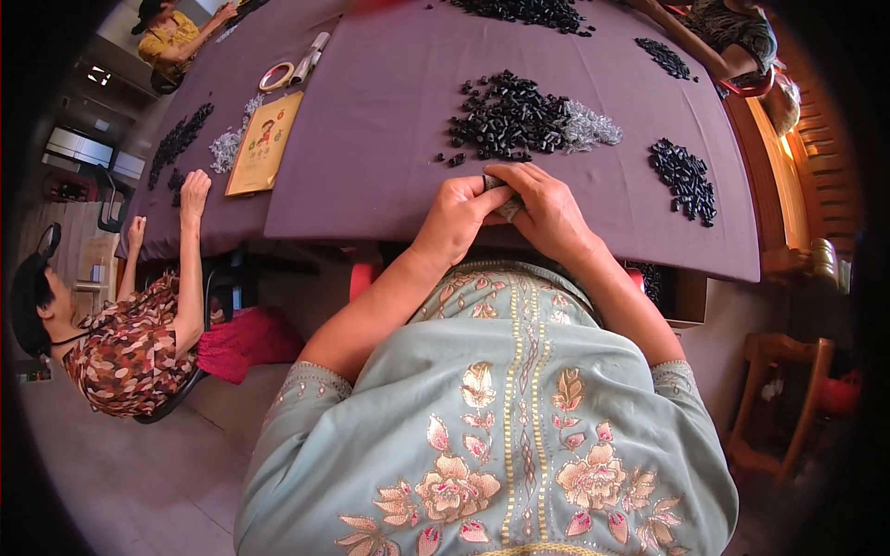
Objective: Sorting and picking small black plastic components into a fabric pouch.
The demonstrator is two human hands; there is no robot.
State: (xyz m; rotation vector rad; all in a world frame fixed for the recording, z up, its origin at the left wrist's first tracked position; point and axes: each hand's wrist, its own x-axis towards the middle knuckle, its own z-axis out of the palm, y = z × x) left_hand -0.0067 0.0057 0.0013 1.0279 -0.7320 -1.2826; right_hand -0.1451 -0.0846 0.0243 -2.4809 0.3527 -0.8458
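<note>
Close in front of my body, at the near edge of the table, my left hand and my right hand meet with fingers closed. A small black piece shows between the fingertips of both hands; most of it is hidden. Greyish wrapping covers part of a finger where the hands meet. Just beyond them lies a pile of small black tube-like pieces. A heap of small clear pieces touches its right side. Farther right is a separate, smaller group of black pieces.
A purple cloth covers the table. To the left lie a yellow booklet, a tape roll and more black and clear piles. A person in a patterned top sits at left; others sit at the far corners. A wooden stool stands at right.
</note>
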